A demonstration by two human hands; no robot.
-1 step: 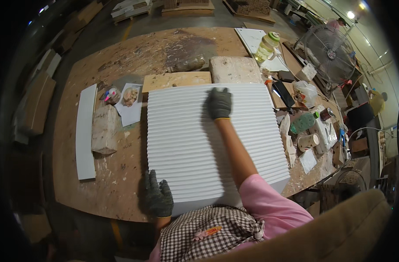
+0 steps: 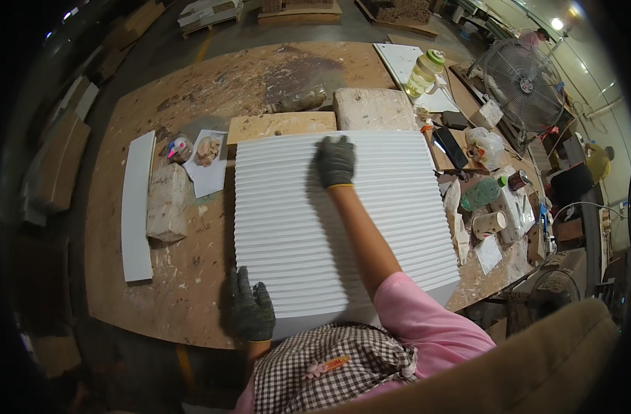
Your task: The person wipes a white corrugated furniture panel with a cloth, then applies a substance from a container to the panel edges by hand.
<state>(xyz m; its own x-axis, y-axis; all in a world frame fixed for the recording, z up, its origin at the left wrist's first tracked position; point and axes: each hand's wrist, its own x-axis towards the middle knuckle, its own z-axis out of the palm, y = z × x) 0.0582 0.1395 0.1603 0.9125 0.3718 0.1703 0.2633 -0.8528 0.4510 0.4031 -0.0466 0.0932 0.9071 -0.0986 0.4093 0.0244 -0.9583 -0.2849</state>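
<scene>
A large white panel with ridges running across it lies flat in front of me. My right hand, in a dark grey glove, rests on the ridges near the panel's far edge. Its fingers are curled down against the surface, and whatever may be under them is hidden. At the panel's near left corner is my left hand, gloved the same way, with its fingers stretched along the edge.
The panel lies on a stained wooden worktable. Behind it are a wrapped block and a yellowish board. A white strip and another block lie left. Bottles, a paper cup and a fan stand right.
My right hand has slid a little to the left along the ridges near the far edge. My left hand stays at the near left corner.
</scene>
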